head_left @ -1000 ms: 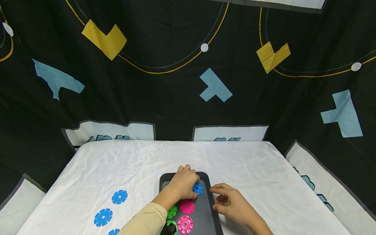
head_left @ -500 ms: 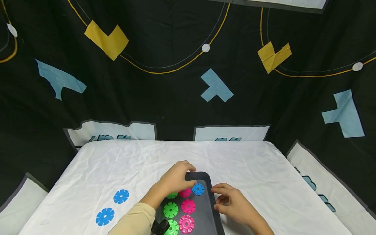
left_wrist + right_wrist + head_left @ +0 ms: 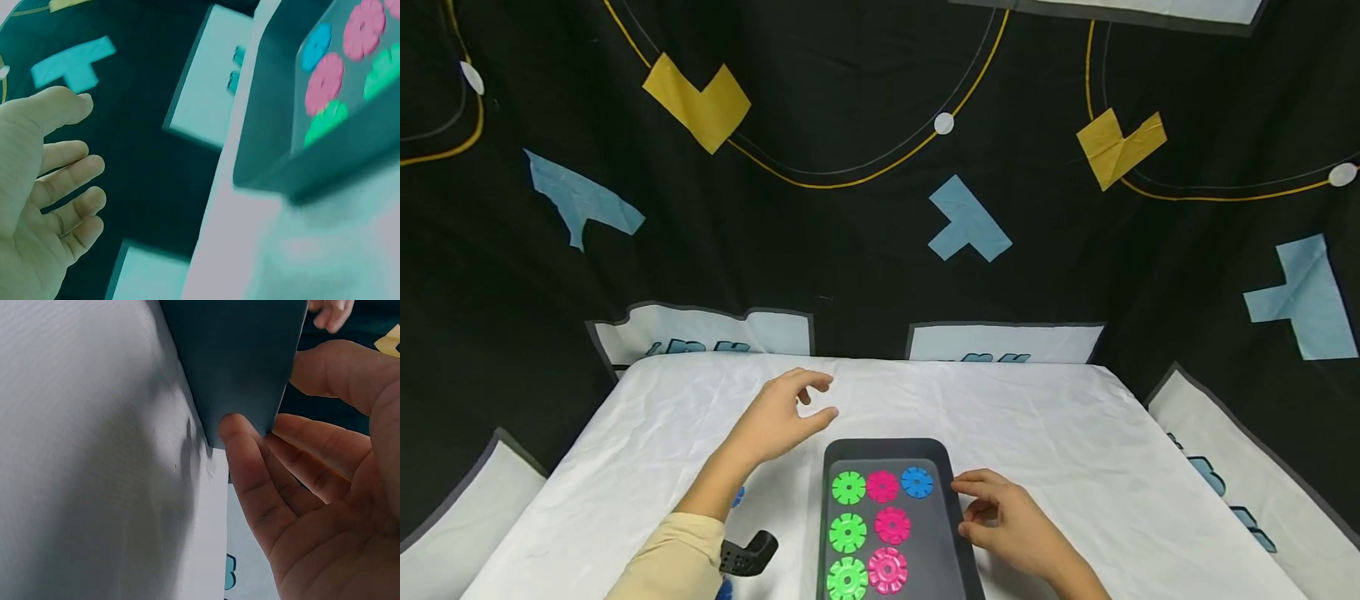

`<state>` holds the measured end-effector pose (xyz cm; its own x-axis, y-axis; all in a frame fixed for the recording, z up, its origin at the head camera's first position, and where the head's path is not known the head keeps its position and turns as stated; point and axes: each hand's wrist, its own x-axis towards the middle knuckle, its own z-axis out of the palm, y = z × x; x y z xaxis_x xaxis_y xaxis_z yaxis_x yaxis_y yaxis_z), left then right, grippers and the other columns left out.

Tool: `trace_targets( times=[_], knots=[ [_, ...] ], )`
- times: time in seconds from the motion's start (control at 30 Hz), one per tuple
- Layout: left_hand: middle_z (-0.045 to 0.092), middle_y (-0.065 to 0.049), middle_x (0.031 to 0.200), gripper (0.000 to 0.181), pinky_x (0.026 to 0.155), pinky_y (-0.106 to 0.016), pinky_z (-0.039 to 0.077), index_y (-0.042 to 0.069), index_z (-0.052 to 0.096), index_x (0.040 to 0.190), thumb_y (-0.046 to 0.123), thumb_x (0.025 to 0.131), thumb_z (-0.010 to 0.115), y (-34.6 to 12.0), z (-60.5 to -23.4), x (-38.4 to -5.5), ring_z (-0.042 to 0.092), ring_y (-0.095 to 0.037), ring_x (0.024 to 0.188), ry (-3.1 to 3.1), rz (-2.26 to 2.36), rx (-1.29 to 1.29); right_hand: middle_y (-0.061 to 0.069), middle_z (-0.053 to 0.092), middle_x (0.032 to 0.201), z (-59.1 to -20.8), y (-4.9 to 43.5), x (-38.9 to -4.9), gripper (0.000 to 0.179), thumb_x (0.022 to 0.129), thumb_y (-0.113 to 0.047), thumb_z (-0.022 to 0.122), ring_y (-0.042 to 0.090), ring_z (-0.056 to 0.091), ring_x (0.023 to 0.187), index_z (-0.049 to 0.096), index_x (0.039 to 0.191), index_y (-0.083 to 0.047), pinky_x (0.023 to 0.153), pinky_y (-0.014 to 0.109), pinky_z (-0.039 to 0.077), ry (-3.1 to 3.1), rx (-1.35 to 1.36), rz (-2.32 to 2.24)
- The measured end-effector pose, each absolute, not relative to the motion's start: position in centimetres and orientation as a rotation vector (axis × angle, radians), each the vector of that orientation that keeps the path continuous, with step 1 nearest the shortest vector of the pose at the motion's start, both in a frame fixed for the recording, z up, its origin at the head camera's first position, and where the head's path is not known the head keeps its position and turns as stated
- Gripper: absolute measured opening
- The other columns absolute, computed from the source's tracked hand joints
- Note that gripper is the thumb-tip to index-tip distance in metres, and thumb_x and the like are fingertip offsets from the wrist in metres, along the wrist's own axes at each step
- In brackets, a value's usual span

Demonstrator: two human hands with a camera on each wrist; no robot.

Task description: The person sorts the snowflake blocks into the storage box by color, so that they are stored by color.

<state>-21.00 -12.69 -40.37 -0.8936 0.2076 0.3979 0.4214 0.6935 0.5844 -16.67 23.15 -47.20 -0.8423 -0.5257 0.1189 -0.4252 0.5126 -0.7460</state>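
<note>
A dark grey tray (image 3: pixel 936 546) stands on the white-covered table. Notched plastic discs lie flat in it: a column of three green discs (image 3: pixel 847 533), a column of three pink discs (image 3: pixel 892 526), and one blue disc (image 3: pixel 917 482) in the far right corner. My left hand (image 3: pixel 781 417) is raised beyond the tray's far left corner, fingers apart and holding nothing; the left wrist view shows its bare palm (image 3: pixel 37 187). My right hand (image 3: pixel 1011 523) is at the tray's right side. In the right wrist view, a fingertip of this hand (image 3: pixel 312 500) rests against the tray's outer wall (image 3: pixel 234 356).
Left of the tray, more blue discs lie on the tablecloth, one (image 3: pixel 739 497) mostly behind my left forearm and another (image 3: pixel 725 590) at the bottom edge. A black wrist camera mount (image 3: pixel 749 555) sticks out from the left sleeve. A black curtain (image 3: pixel 850 250) hangs behind the table.
My left hand has lifted off the tray and moved away to the far left, uncovering the green and pink discs. The blue disc stays in its corner. My right hand keeps its place beside the tray.
</note>
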Motion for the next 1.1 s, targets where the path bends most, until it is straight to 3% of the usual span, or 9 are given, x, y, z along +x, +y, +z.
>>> trace_targets(
  times=[0.23, 0.57, 0.83, 1.1],
  knots=[
    [0.066, -0.004, 0.115, 0.05, 0.081, -0.043, 0.049, 0.008, 0.061, 0.128, 0.029, 0.084, 0.077, -17.2, -42.3, -19.0, 0.057, -0.021, 0.095, -2.656, -0.968, -0.304, 0.009, 0.054, 0.132, -47.0, 23.2, -16.6, 0.049, 0.084, -0.009, 0.075, 0.011, 0.063, 0.087, 0.06, 0.129, 0.001, 0.076, 0.027, 0.053, 2.628, -0.828, -1.244],
    [0.064, -0.007, 0.111, 0.046, 0.086, -0.052, 0.046, 0.011, 0.066, 0.119, 0.029, 0.079, 0.082, -22.5, -45.6, -15.6, 0.056, -0.03, 0.104, -2.828, -1.028, -0.064, 0.008, 0.054, 0.132, -47.1, 23.1, -16.5, 0.049, 0.084, -0.012, 0.076, 0.01, 0.063, 0.087, 0.061, 0.129, -0.001, 0.075, 0.027, 0.053, 2.625, -0.819, -1.243],
    [0.065, -0.005, 0.114, 0.054, 0.095, -0.061, 0.037, 0.011, 0.069, 0.113, 0.035, 0.069, 0.088, -24.4, -48.1, -15.1, 0.053, -0.033, 0.114, -2.949, -0.944, -0.043, 0.01, 0.054, 0.132, -47.0, 23.3, -16.5, 0.049, 0.084, -0.011, 0.076, 0.011, 0.063, 0.086, 0.061, 0.129, 0.0, 0.075, 0.026, 0.053, 2.617, -0.797, -1.253],
    [0.06, 0.003, 0.106, 0.051, 0.088, -0.06, 0.03, 0.018, 0.071, 0.104, 0.039, 0.063, 0.09, -24.7, -49.1, -15.3, 0.047, -0.028, 0.109, -2.98, -0.86, -0.093, 0.009, 0.055, 0.131, -47.0, 23.1, -16.6, 0.049, 0.083, -0.01, 0.076, 0.01, 0.063, 0.085, 0.061, 0.128, 0.001, 0.074, 0.026, 0.053, 2.631, -0.815, -1.238]
  ],
)
